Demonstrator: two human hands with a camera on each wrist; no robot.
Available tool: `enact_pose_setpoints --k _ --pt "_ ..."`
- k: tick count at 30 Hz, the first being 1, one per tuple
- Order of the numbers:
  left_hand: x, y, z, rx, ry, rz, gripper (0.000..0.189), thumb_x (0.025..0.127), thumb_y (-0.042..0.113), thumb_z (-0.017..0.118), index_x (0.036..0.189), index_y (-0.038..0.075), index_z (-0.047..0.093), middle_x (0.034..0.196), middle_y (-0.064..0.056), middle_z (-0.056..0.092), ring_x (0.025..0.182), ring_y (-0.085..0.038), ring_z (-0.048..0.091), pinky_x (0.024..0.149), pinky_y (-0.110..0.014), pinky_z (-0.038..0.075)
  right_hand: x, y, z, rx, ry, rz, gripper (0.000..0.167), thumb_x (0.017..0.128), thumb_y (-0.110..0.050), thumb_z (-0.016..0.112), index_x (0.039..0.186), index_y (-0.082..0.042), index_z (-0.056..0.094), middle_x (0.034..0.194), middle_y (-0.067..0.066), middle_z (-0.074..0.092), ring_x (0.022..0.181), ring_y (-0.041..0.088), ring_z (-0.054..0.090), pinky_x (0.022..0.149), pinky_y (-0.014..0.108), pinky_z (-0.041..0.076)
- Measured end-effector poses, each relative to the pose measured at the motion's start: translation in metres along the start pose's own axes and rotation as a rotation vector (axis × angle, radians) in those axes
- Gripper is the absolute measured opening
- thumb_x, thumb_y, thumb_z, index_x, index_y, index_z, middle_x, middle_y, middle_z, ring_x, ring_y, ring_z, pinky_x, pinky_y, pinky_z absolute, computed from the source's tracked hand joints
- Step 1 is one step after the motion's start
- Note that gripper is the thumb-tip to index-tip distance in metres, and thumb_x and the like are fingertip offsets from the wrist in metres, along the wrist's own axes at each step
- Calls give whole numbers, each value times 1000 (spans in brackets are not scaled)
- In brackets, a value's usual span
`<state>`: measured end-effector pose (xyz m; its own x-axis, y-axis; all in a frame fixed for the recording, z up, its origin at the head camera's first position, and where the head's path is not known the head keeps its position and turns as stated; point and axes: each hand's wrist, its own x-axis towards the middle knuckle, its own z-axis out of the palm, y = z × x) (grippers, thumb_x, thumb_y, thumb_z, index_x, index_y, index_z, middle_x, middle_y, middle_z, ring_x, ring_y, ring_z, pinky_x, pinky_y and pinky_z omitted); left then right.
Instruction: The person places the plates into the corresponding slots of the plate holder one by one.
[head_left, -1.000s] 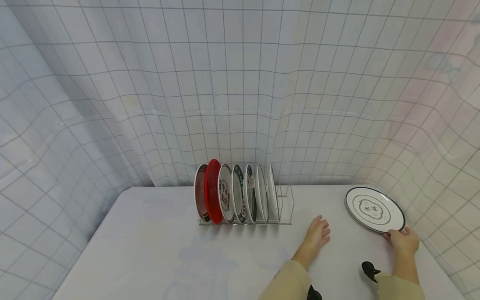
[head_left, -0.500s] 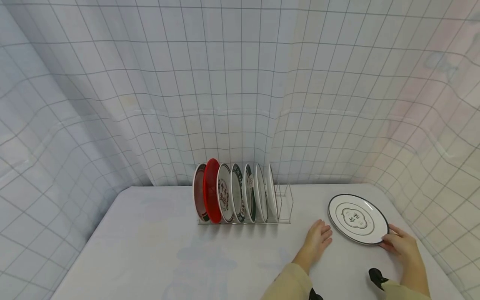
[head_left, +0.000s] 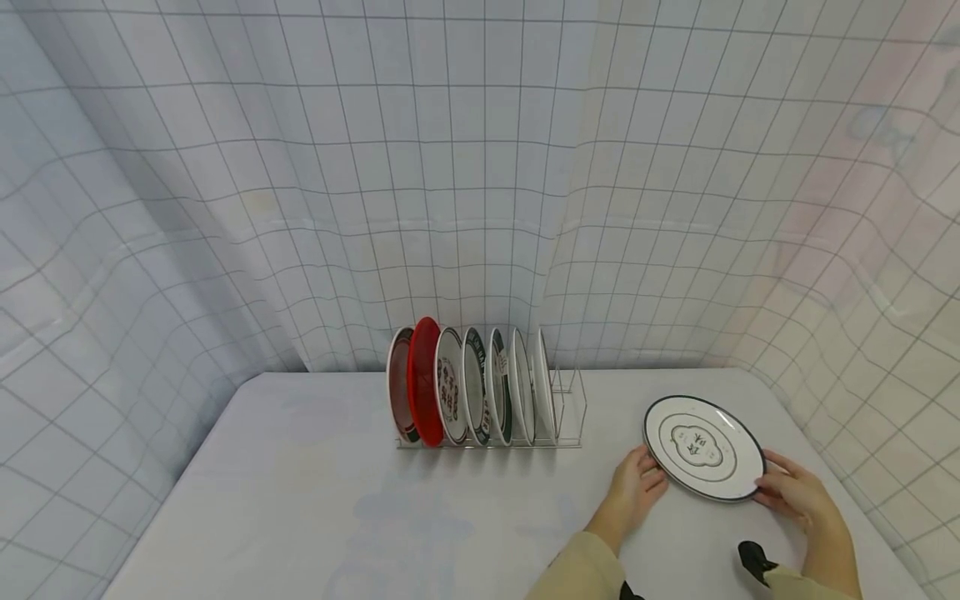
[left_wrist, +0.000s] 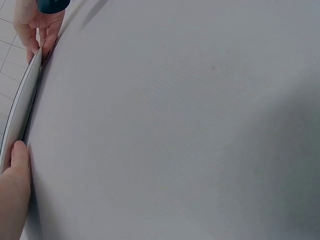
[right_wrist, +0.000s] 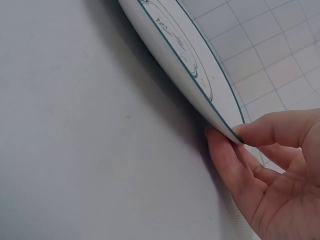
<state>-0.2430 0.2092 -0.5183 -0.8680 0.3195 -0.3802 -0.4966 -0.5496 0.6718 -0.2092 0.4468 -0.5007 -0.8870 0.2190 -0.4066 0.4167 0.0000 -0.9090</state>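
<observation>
A white oval plate with a dark rim line and a printed emblem is held at the right of the table, slightly tilted. My right hand pinches its right edge, thumb on top and fingers beneath, as the right wrist view shows on the plate. At the plate's left edge, my left hand touches the rim with fairly straight fingers. In the left wrist view, a fingertip of the left hand lies against the plate's underside; the other fingers are mostly hidden.
A wire dish rack stands at the back middle of the white table. Several plates stand upright in it, among them a red plate; its right end has bare wires. Grid-patterned curtains close off the back and sides.
My right hand has drawn the plate left and nearer from the far right corner, its grip shifting to the right edge. The left hand, apart before, now meets the plate's left rim.
</observation>
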Motion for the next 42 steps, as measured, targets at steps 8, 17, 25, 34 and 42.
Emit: enact_pose_setpoints --k 8,17,25,34,42 --pt "-7 -2 7 155 14 77 60 83 -7 55 137 -6 31 123 -28 47 97 -29 55 89 -47 46 -4 3 0 -3 -55 -39 79 75 5 64 143 -4 24 81 -15 57 72 8 59 68 26 54" --pt "-11 -10 7 31 5 137 75 80 -15 53 144 7 19 124 -32 46 110 -36 53 91 -49 44 -6 10 9 98 -185 -93 46 78 7 62 98 -33 53 86 -11 61 77 9 62 72 28 54" --pt "-13 -14 5 -58 -20 203 82 83 -10 55 147 22 14 115 -15 50 99 -30 58 83 -44 50 -11 10 27 43 -227 -122 45 81 9 58 122 1 41 87 -7 61 77 10 62 72 28 54" --pt "-24 -3 6 200 5 409 76 85 -2 54 146 25 17 110 -7 38 90 -17 50 69 -24 51 -20 5 43 -84 -250 -105 76 83 6 57 134 15 2 90 -1 57 79 10 60 74 27 54" --pt "-32 9 10 386 101 787 72 81 -1 54 144 22 28 105 -4 46 75 -5 40 59 -15 41 -24 0 49 -23 -354 -222 39 87 0 57 117 -22 43 93 -2 62 82 12 62 75 28 54"
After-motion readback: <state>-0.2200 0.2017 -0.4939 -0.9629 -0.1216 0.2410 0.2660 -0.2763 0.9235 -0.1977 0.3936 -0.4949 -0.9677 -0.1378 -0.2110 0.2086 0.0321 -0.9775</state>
